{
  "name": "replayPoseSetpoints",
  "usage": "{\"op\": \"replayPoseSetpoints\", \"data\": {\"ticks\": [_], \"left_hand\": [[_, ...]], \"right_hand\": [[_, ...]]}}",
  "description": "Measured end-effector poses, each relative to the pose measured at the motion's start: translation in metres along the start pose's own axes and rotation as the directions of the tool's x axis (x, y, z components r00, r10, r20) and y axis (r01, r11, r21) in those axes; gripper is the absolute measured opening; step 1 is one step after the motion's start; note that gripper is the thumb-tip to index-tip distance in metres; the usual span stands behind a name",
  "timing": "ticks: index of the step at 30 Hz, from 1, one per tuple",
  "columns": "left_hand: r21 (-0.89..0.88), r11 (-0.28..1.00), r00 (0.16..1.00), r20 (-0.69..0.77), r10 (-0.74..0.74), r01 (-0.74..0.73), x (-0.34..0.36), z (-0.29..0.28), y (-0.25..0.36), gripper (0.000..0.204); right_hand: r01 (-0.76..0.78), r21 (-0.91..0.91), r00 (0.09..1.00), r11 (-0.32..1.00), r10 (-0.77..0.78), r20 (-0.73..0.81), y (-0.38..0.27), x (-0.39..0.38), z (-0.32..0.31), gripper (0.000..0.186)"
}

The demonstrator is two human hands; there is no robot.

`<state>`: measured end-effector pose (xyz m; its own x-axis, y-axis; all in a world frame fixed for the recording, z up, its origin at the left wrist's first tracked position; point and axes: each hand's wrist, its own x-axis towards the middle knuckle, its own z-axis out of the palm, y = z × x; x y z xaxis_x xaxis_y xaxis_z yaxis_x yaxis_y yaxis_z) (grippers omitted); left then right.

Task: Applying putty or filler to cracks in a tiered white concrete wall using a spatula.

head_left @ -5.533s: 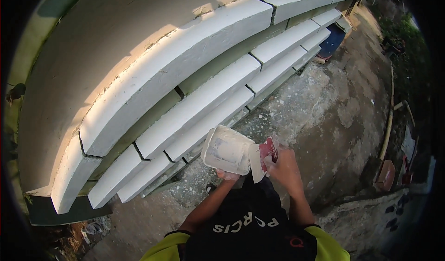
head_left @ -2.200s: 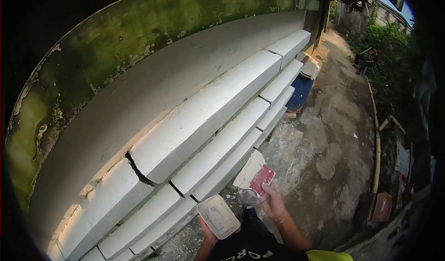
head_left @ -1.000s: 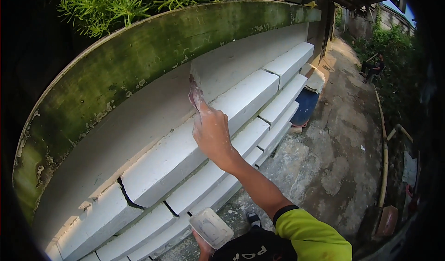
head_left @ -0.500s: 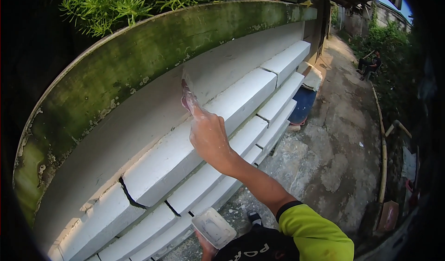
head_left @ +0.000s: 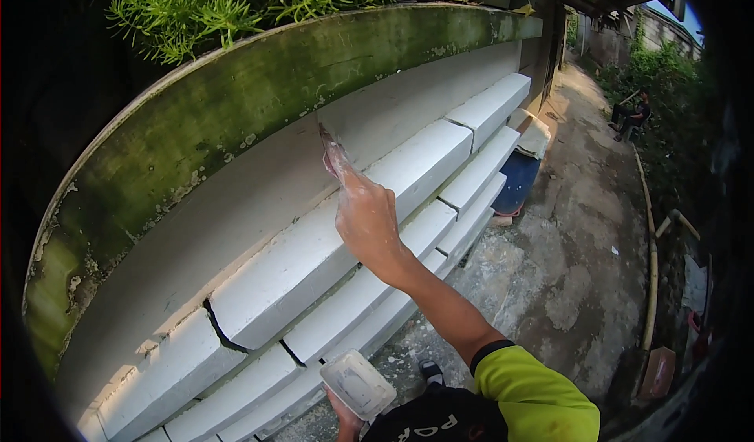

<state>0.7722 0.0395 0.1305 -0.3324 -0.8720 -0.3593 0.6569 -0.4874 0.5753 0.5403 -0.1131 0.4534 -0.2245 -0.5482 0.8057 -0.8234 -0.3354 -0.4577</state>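
Observation:
My right hand (head_left: 367,218), dusted white, reaches out over the white blocks. It is closed around a small reddish putty knife (head_left: 333,158) smeared with white, whose tip is at the pale grey wall (head_left: 259,179); its blade is mostly hidden. At the bottom, my left hand (head_left: 344,417) grips the side of a white rectangular tub (head_left: 358,385) with whitish paste residue inside. Several long white blocks (head_left: 290,273) lie in stepped rows below the wall, with dark gaps between some of them.
A mossy green concrete ledge (head_left: 236,104) overhangs the wall, with leafy plants (head_left: 188,10) above. Beyond the blocks stands a blue bucket (head_left: 514,181). A concrete path (head_left: 561,277) runs along the right, where a person (head_left: 631,116) sits. Bamboo poles (head_left: 650,261) edge the path.
My right hand has shifted slightly right and down along the wall with the putty knife. The tub in my left hand has moved slightly left.

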Motion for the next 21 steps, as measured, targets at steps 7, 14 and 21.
{"op": "replayPoseSetpoints", "data": {"ticks": [7, 14, 21], "left_hand": [[-0.024, 0.999, 0.997, -0.069, -0.025, 0.023, 0.003, -0.005, -0.007, 0.068], [0.024, 1.000, 0.999, -0.048, -0.013, 0.014, 0.004, 0.008, -0.014, 0.067], [0.040, 0.999, 0.997, -0.070, -0.028, 0.031, 0.002, 0.016, -0.015, 0.070]], "right_hand": [[-0.384, -0.156, 0.896, 0.910, 0.326, -0.302, 0.101, 0.076, -0.046, 0.049], [-0.200, -0.001, 0.977, 0.980, 0.199, 0.072, 0.004, 0.005, -0.008, 0.048], [-0.364, -0.091, 0.863, 0.927, 0.299, -0.407, 0.061, 0.048, -0.055, 0.041]]}}
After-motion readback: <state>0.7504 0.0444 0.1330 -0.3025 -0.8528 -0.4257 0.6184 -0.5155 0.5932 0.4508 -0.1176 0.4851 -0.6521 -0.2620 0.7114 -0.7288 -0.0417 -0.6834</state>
